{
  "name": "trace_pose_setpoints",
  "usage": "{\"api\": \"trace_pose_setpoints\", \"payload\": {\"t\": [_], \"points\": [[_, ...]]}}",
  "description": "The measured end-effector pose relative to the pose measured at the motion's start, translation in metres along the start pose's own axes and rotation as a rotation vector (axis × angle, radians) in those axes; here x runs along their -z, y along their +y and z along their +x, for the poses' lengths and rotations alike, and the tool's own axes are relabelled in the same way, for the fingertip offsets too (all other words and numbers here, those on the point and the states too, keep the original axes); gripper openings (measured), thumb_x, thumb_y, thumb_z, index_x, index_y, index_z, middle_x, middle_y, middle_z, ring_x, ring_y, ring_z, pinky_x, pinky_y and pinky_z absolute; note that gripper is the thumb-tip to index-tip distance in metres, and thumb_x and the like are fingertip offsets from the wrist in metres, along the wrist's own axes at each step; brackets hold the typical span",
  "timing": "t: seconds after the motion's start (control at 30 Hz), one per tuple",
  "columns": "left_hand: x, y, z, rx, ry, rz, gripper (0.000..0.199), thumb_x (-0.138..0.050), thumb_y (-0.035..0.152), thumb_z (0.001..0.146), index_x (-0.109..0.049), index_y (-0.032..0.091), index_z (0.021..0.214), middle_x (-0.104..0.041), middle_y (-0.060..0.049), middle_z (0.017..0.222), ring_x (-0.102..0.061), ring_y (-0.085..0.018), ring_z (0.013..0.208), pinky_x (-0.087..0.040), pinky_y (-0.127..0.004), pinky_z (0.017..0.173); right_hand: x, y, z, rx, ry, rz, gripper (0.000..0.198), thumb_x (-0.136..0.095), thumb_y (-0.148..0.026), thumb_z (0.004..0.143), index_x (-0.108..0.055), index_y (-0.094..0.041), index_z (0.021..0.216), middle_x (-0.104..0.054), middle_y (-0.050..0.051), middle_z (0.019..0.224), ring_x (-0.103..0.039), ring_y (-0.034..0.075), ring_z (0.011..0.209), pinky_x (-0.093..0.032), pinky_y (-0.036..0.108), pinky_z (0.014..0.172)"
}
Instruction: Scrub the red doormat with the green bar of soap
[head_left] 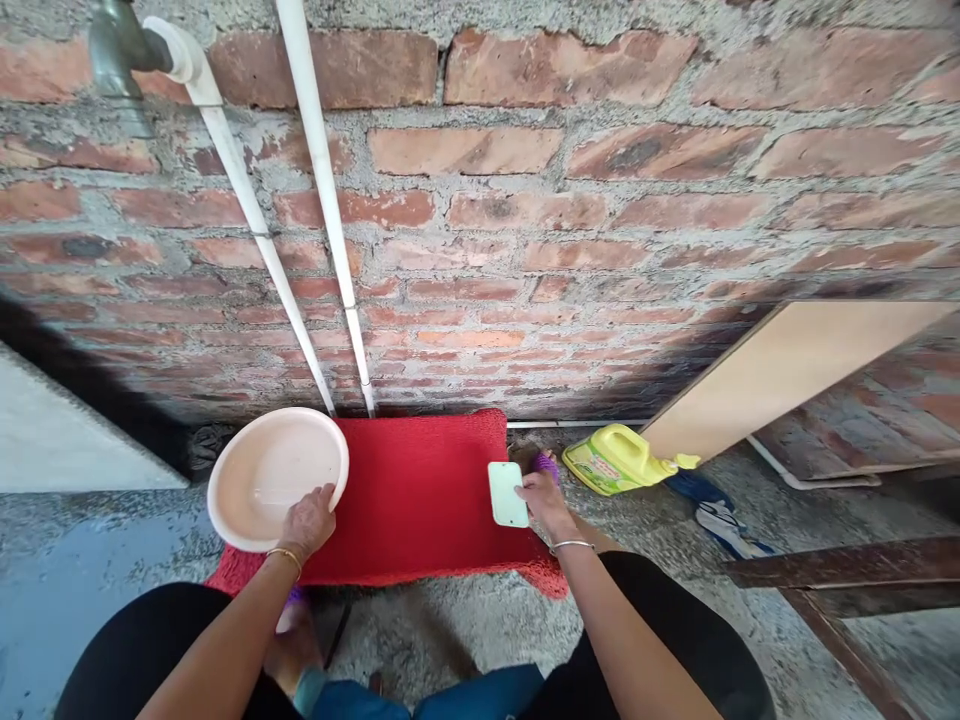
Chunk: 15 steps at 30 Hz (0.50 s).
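Note:
A pale pink plastic basin [240, 480] sits at the left end of a red cloth [420, 490] spread over a low bench or table. My left hand [309, 520] grips the basin's near right rim, its fingers reaching over the edge to the inside. Over the right end of the cloth, my right hand [541, 498] pinches the right edge of a flat, pale mint-green rectangular piece with rounded corners [507, 494]. What exactly that piece is, I cannot make out. The basin holds no visible object; whether there is water in it is unclear.
A yellow detergent jug [615, 460] lies tilted on the floor at the right, beside a leaning wooden board [780, 370]. White pipes [322, 180] and a tap [120, 60] run along the brick wall. Dark wooden bars [840, 565] stand at the lower right. Wet floor [90, 590] shows on the left.

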<state>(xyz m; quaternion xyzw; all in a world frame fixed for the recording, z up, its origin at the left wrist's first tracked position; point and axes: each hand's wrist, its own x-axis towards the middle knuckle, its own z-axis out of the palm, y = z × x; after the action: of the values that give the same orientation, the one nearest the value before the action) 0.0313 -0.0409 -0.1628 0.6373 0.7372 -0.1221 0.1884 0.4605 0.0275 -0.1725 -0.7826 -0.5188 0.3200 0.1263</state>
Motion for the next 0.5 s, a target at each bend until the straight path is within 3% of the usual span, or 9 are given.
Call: {"api": "trace_pose_setpoints", "payload": {"t": [0.13, 0.23, 0.37, 0.5], "points": [[0.003, 0.001, -0.001, 0.004, -0.006, 0.000, 0.051, -0.039, 0.015, 0.091, -0.052, 0.021, 0.140, -0.063, -0.014, 0.136, -0.064, -0.023, 0.118, -0.050, -0.038, 0.099, -0.066, -0.037, -0.029, 0.123, -0.267, 0.123, 0.004, -0.058, -0.024, 0.080, -0.058, -0.021, 0.077, -0.066, -0.002, 0.072, -0.061, 0.013, 0.067, -0.046, 0.021, 0.058], [0.005, 0.001, -0.002, 0.012, -0.013, 0.003, 0.051, -0.039, 0.016, 0.092, -0.050, 0.021, 0.141, -0.063, -0.013, 0.135, -0.063, -0.023, 0.120, -0.050, -0.038, 0.099, -0.102, -0.060, -0.044, 0.185, -0.414, 0.128, 0.003, -0.059, -0.018, 0.076, -0.057, -0.020, 0.075, -0.063, -0.004, 0.069, -0.059, 0.012, 0.067, -0.045, 0.020, 0.061], [0.009, 0.002, -0.004, 0.004, -0.022, -0.009, 0.049, -0.040, 0.015, 0.091, -0.052, 0.022, 0.138, -0.065, -0.013, 0.131, -0.065, -0.023, 0.117, -0.051, -0.037, 0.096, -0.116, -0.070, -0.050, 0.187, -0.427, 0.040, 0.007, -0.057, -0.014, 0.078, -0.059, -0.020, 0.081, -0.064, -0.002, 0.076, -0.061, 0.014, 0.078, -0.045, 0.023, 0.072], [0.011, 0.003, -0.004, 0.008, -0.020, -0.031, 0.049, -0.039, 0.013, 0.090, -0.053, 0.022, 0.136, -0.066, -0.013, 0.131, -0.064, -0.024, 0.118, -0.051, -0.039, 0.097, -0.109, -0.069, -0.064, 0.198, -0.299, -0.129, 0.030, -0.055, -0.022, 0.087, -0.061, -0.024, 0.116, -0.068, 0.005, 0.109, -0.062, 0.019, 0.104, -0.045, 0.029, 0.089]]}}
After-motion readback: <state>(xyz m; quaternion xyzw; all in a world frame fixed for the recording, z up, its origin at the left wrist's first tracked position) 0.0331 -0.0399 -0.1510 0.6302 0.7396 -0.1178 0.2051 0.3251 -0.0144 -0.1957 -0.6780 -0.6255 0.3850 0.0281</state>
